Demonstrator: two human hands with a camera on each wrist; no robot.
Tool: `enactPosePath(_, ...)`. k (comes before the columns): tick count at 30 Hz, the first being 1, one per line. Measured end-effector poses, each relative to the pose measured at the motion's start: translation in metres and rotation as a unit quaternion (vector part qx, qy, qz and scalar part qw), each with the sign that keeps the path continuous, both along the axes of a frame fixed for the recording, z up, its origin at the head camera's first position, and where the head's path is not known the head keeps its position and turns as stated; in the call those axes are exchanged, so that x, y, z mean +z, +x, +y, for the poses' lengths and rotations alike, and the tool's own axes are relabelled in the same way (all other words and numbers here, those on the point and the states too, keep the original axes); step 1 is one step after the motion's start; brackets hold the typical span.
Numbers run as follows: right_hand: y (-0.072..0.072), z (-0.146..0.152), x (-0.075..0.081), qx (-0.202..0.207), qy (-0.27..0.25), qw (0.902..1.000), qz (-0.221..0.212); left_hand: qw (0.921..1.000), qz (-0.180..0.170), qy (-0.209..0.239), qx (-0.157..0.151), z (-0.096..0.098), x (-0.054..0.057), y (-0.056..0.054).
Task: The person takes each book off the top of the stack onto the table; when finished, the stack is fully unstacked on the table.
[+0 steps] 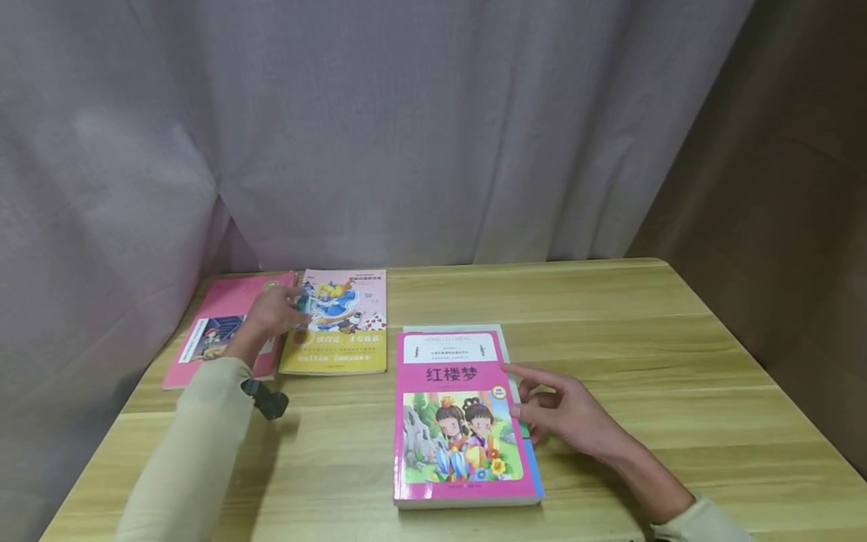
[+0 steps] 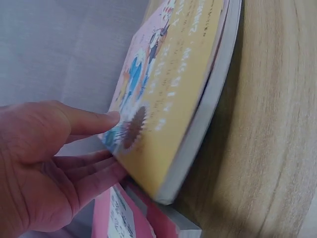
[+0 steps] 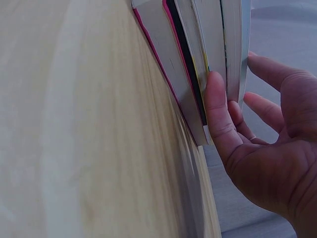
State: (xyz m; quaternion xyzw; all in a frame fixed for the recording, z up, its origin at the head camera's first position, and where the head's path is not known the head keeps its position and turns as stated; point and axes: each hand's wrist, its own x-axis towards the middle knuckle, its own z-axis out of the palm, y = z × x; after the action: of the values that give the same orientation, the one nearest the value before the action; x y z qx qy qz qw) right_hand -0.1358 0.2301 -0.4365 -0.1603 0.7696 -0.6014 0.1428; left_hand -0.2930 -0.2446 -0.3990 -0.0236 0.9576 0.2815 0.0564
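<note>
A pink and yellow picture book (image 1: 335, 331), with a blond girl in blue on its cover, lies at the back left. Along its left edge is my left hand (image 1: 273, 310); in the left wrist view the thumb (image 2: 94, 121) is over the cover's edge and the fingers (image 2: 101, 181) reach the book's side. To the left lies a flat pink book (image 1: 226, 297), partly covered by this hand. Front and centre, a magenta book with two cartoon children (image 1: 460, 429) tops a stack of several books (image 3: 213, 49). My right hand (image 1: 569, 410) touches the stack's right side with extended fingers.
The wooden table (image 1: 677, 339) carries all the books. A grey curtain (image 1: 433, 135) hangs behind the far edge, and darker cloth (image 1: 779, 188) is on the right. A black wrist device (image 1: 267, 399) is strapped on the left sleeve.
</note>
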Motion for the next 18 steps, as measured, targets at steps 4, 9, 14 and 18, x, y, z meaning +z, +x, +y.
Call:
enactPosePath(4,-0.001,0.000,0.000,0.001,-0.002,1.0000,-0.002,0.9994,0.033,0.003,-0.014,0.001,0.008,0.004)
enactPosePath(9,-0.002,0.000,0.000,0.000,-0.007,1.0000,-0.002,0.9978,0.060,-0.003,-0.027,0.007,0.020,0.008)
enactPosePath(14,-0.003,0.001,-0.001,0.002,-0.008,1.0000,-0.001,0.9952,0.047,0.073,-0.046,0.020,0.023,0.016)
enactPosePath(18,-0.004,0.002,-0.001,-0.001,-0.007,1.0000,0.000,0.9835,0.001,0.167,-0.071,0.032,0.020,0.027)
